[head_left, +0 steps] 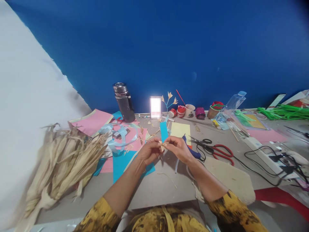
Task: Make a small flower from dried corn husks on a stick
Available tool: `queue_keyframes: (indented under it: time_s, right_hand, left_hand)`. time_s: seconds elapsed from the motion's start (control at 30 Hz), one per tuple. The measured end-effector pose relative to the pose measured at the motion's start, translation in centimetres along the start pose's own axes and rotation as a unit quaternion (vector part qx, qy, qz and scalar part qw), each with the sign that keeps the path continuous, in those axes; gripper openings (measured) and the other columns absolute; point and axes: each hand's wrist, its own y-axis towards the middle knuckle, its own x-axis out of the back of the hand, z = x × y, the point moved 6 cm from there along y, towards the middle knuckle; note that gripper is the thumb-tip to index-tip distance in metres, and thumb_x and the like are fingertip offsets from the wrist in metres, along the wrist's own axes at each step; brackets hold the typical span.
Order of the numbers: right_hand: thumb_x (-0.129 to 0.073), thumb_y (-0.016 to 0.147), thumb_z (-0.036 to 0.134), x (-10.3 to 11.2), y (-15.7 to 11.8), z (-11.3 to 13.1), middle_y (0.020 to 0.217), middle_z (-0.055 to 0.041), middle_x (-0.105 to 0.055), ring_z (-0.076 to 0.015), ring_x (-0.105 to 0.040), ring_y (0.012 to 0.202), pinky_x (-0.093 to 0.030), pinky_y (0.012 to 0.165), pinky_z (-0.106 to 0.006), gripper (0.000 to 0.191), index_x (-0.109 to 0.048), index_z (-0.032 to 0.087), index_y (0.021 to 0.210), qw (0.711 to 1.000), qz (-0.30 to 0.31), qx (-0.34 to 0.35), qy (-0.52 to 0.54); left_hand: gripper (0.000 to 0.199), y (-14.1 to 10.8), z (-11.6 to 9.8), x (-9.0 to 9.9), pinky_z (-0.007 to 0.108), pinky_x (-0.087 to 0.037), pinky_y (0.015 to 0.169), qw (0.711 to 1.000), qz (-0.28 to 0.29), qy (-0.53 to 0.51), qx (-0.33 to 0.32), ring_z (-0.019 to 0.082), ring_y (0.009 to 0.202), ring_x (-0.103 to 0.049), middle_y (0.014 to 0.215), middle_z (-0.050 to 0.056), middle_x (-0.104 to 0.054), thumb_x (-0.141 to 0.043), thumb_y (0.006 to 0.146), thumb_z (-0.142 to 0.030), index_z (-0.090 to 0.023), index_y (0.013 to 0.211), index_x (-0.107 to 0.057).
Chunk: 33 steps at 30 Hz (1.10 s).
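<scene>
My left hand [151, 150] and my right hand [178, 148] meet over the middle of the table, fingertips pinched on a small pale piece of dried husk [162, 147]. The fingers of both hands are closed round it, and its shape is partly covered by them. Just beyond the fingertips a blue paper strip [163, 130] lies on the table. Behind that stands a stem with several pale husk flowers [170, 95]. A blue glue gun [194, 152] lies close to the right of my right hand, partly hidden by it.
Dried husks [70, 158] are heaped at left, near a dark flask [124, 104] and pink paper [93, 122]. At right are red-handled scissors [223, 152], black scissors, a power strip [267, 158] with cables, and green stems [285, 112]. Paint pots and a cup [190, 111] stand by the wall.
</scene>
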Motion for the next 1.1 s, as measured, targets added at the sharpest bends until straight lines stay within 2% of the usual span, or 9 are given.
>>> queue_keyframes:
  time_s: [0.2,0.33,0.4,0.53,0.6,0.67,0.77,0.87,1.1]
  right_hand:
    - [-0.068,0.078,0.039,-0.1,0.0,0.1,0.068,-0.0034,-0.068,-0.0164,-0.061,0.066,-0.046,0.064,-0.027,0.023,-0.067,0.016,0.072,1.000,-0.002,-0.005,0.011]
    - [-0.067,0.074,0.029,-0.1,0.1,-0.5,0.063,-0.0013,-0.066,-0.0125,-0.054,0.058,-0.039,0.056,-0.025,0.015,-0.067,0.016,0.068,1.000,-0.015,-0.025,0.009]
    - [-0.065,0.071,0.025,-0.2,0.2,-1.3,0.058,0.0005,-0.061,-0.0097,-0.046,0.052,-0.033,0.051,-0.023,0.010,-0.066,0.016,0.066,0.998,-0.021,-0.050,0.043]
    - [-0.063,0.065,0.025,-1.1,0.2,-2.9,0.048,0.0041,-0.049,-0.0065,-0.031,0.043,-0.020,0.045,-0.023,0.010,-0.061,0.016,0.062,0.979,-0.010,-0.105,0.175]
    - [-0.065,0.066,0.027,-1.2,0.2,-2.8,0.046,0.0055,-0.045,-0.0060,-0.028,0.043,-0.017,0.044,-0.023,0.013,-0.060,0.016,0.062,0.976,-0.009,-0.109,0.190]
    - [-0.065,0.070,0.029,-1.0,0.1,-2.2,0.048,0.0052,-0.047,-0.0064,-0.030,0.044,-0.019,0.045,-0.023,0.014,-0.062,0.016,0.065,0.984,-0.015,-0.092,0.153]
    - [-0.066,0.074,0.031,-0.5,-0.1,-0.7,0.060,0.0005,-0.060,-0.0091,-0.043,0.053,-0.031,0.051,-0.023,0.016,-0.066,0.015,0.070,0.997,-0.018,-0.047,0.066]
    - [-0.066,0.076,0.032,-0.2,-0.3,0.1,0.068,-0.0032,-0.067,-0.0129,-0.053,0.060,-0.038,0.056,-0.025,0.018,-0.066,0.015,0.071,0.999,-0.016,-0.032,0.003]
    - [-0.064,0.079,0.032,0.1,-0.2,0.3,0.069,-0.0031,-0.068,-0.0124,-0.053,0.059,-0.039,0.056,-0.024,0.019,-0.070,0.014,0.074,0.999,-0.006,-0.014,-0.040]
  left_hand:
    - [0.016,0.1,0.1,0.0,0.022,-0.044,0.053,1.000,-0.012,-0.012,0.006,0.011,0.055,-0.057,0.059,0.001,-0.061,-0.069,0.054,-0.007,-0.014,0.067,-0.063]
    - [0.013,0.1,0.4,-0.1,0.024,-0.044,0.053,1.000,-0.004,-0.005,0.011,0.012,0.054,-0.056,0.059,0.001,-0.060,-0.067,0.055,-0.007,-0.013,0.066,-0.063]
    - [0.012,0.2,0.5,-0.1,0.024,-0.045,0.053,1.000,0.006,-0.007,0.009,0.011,0.054,-0.056,0.059,0.000,-0.060,-0.066,0.056,-0.007,-0.014,0.065,-0.062]
    - [0.012,0.2,0.7,-0.3,0.024,-0.046,0.057,1.000,0.027,-0.015,0.002,0.011,0.056,-0.056,0.060,0.001,-0.060,-0.066,0.056,-0.007,-0.014,0.065,-0.062]
    - [0.012,0.2,0.7,-0.3,0.023,-0.046,0.057,0.999,0.029,-0.016,0.000,0.011,0.056,-0.056,0.060,0.001,-0.060,-0.066,0.056,-0.008,-0.014,0.065,-0.062]
    - [0.011,0.3,0.6,-0.3,0.023,-0.045,0.056,1.000,0.024,-0.015,-0.002,0.011,0.054,-0.055,0.059,0.001,-0.060,-0.066,0.057,-0.008,-0.014,0.065,-0.062]
    - [0.011,0.3,0.4,-0.1,0.024,-0.045,0.056,1.000,0.010,-0.005,-0.004,0.011,0.053,-0.055,0.057,0.001,-0.060,-0.067,0.056,-0.007,-0.014,0.064,-0.063]
    - [0.012,0.2,0.2,0.0,0.025,-0.046,0.056,1.000,-0.004,0.004,-0.012,0.012,0.055,-0.057,0.057,0.001,-0.060,-0.069,0.056,-0.007,-0.014,0.064,-0.064]
    - [0.015,-0.2,-0.3,-0.2,0.024,-0.047,0.057,0.999,-0.008,0.031,-0.021,0.012,0.057,-0.059,0.060,0.000,-0.061,-0.075,0.055,-0.009,-0.015,0.064,-0.064]
